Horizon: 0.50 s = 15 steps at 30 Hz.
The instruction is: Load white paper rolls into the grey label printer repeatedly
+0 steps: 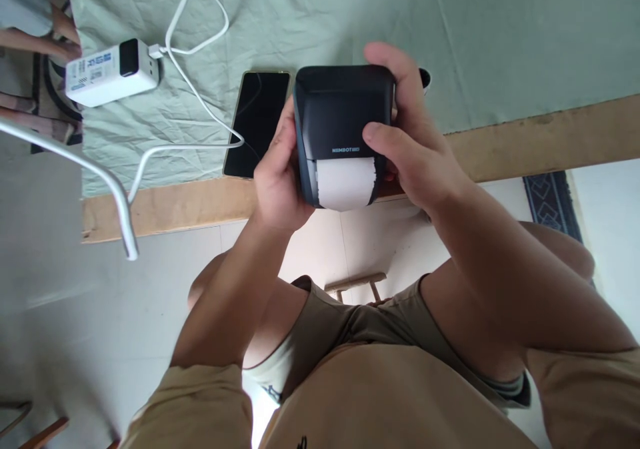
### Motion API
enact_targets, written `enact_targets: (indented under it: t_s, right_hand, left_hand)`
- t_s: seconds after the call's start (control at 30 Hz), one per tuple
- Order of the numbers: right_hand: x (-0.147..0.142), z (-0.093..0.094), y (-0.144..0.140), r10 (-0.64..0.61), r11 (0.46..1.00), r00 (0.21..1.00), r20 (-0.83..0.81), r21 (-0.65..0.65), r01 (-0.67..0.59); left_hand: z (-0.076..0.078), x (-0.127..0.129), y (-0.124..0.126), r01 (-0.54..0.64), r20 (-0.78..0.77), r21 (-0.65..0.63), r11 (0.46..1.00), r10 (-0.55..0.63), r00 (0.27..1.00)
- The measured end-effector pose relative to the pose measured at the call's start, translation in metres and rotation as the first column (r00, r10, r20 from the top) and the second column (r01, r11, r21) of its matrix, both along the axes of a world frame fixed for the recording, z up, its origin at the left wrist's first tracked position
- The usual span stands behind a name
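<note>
Two hands are clamped on a black label printer (343, 119), held over the table edge (550, 139): the left hand (277, 172) braces its side, the right hand (405, 135) wraps the other, thumb laid beside the white paper strip (346, 182), seemingly to steady it. A dark phone (256, 123) lies just beside, cabled to a white charger (110, 72).

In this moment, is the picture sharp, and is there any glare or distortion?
Head view: the label printer and both hands are sharp; lines bend toward the edges, as on the table edge; floor at right is washed out bright; phone screen shows faint reflection.
</note>
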State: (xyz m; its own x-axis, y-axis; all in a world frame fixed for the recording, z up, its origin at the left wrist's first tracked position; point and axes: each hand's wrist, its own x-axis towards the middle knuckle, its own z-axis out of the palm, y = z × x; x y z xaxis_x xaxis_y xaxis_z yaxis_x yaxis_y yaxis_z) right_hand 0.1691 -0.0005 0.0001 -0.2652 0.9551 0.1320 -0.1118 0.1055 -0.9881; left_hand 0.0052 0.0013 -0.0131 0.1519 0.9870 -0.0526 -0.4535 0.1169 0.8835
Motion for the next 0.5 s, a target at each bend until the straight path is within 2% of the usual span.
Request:
enact_targets:
  t_s: [0.13,0.23,0.4,0.5]
  right_hand:
    - [-0.0012,0.0013,0.0017,0.003,0.999,1.000,0.024,-0.032,-0.002]
    - [-0.0018,0.0026,0.0025,0.004,1.000,1.000,0.010,-0.024,-0.004]
    - [-0.0025,0.0026,0.0025,0.005,1.000,1.000,0.001,-0.023,-0.004]
    - [-0.0018,0.0016,0.0028,0.004,1.000,0.999,0.049,0.025,-0.005]
  left_hand:
    - [-0.0009,-0.0001,-0.0010,0.042,0.102,0.004,0.999,-0.042,0.994]
    - [0.0028,0.0018,-0.0020,0.017,0.149,0.030,0.999,-0.022,0.989]
    - [0.0055,0.0015,-0.0015,-0.006,0.113,0.025,1.000,0.003,0.994]
    - [0.0036,-0.0010,-0.0011,-0.040,0.100,0.017,0.999,0.038,0.994]
